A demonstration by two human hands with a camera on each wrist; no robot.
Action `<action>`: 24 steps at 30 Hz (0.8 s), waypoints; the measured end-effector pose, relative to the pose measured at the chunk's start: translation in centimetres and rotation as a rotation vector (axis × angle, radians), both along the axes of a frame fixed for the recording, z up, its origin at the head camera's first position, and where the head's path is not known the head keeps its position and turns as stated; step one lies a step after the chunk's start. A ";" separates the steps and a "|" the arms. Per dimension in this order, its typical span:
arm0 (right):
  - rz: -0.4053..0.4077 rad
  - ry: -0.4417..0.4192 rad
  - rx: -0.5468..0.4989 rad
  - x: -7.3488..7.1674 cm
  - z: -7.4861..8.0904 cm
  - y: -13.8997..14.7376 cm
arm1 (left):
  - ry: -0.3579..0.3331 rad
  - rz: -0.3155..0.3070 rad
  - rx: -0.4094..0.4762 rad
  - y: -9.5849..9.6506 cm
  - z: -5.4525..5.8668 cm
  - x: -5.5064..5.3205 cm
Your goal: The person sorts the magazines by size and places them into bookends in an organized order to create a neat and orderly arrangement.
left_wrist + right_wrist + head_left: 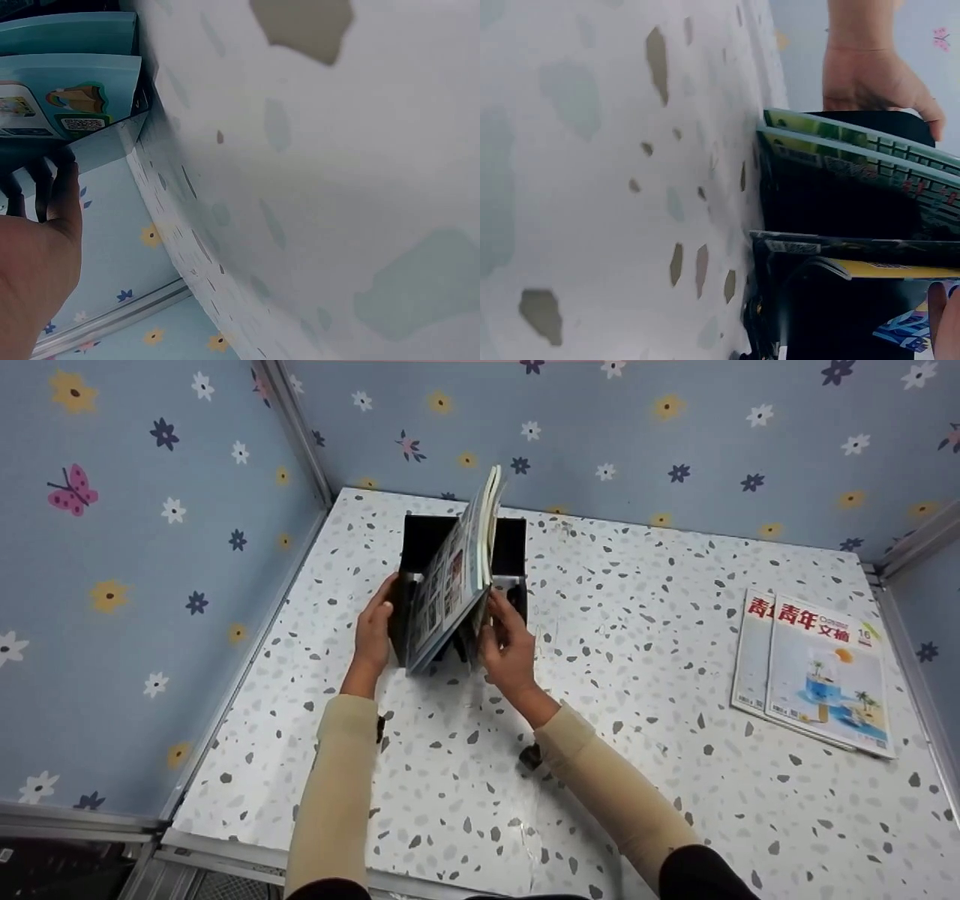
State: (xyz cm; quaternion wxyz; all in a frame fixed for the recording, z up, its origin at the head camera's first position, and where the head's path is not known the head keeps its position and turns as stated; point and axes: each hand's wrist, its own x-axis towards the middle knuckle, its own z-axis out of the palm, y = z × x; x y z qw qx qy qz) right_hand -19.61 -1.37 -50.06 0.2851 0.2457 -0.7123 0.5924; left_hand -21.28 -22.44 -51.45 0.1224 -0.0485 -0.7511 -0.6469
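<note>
inside the rack [511, 544], magazines [450, 577] rise lengthwise, right-leaning, left grip [373, 630] clasping rack, right grip [511, 652] pinching one.

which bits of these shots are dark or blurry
Head view: black holder looks dark inside, magazines at right legible; left wrist view: left hand shadowed at fingertips, near tabletop soft; right wrist view: near tabletop soft too, gaps between booklets nearly black.
</note>
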 end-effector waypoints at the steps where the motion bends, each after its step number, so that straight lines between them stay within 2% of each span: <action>1: -0.006 -0.004 0.012 -0.1 -0.1 0.0 | 0.003 0.002 -0.003 0.0 0.0 0.0; 6: 0.007 -0.047 0.023 -0.2 -0.4 -0.1 | 0.007 0.000 0.040 0.0 -0.1 -0.1; 11: -0.014 -0.060 0.051 -0.2 -0.5 -0.2 | -0.009 -0.007 0.073 0.0 -0.1 -0.2; 18: -0.023 -0.061 0.085 -1.3 -2.6 -0.2 | -0.037 -0.020 0.082 -0.1 0.0 -0.1; 24: -0.078 -0.022 0.123 -1.2 -3.4 -0.6 | -0.028 -0.024 0.075 -0.1 -0.1 -0.1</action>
